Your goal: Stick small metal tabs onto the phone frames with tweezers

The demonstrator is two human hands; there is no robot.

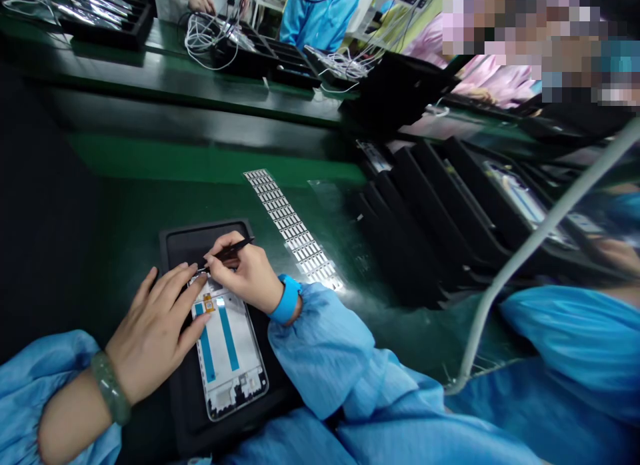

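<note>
A phone frame (233,345) with two blue strips and a small orange flex piece lies in a black tray (176,242). My right hand (245,268) pinches dark tweezers (230,250), whose tip reaches the upper end of the frame. Fingers spread, my left hand (163,322) rests along the frame's left edge, with its fingertips near the tweezers' tip. What lies right under the fingertips is hidden. Beyond the tray, a long sheet of small labels (293,225) lies on the green table (135,205).
Black trays (425,218) stand stacked at the right, some holding phone parts. A grey cable (520,265) arcs in front of them. A person's blue sleeve (575,332) is at the right edge. Bins with white cables (215,38) and other people are across the table.
</note>
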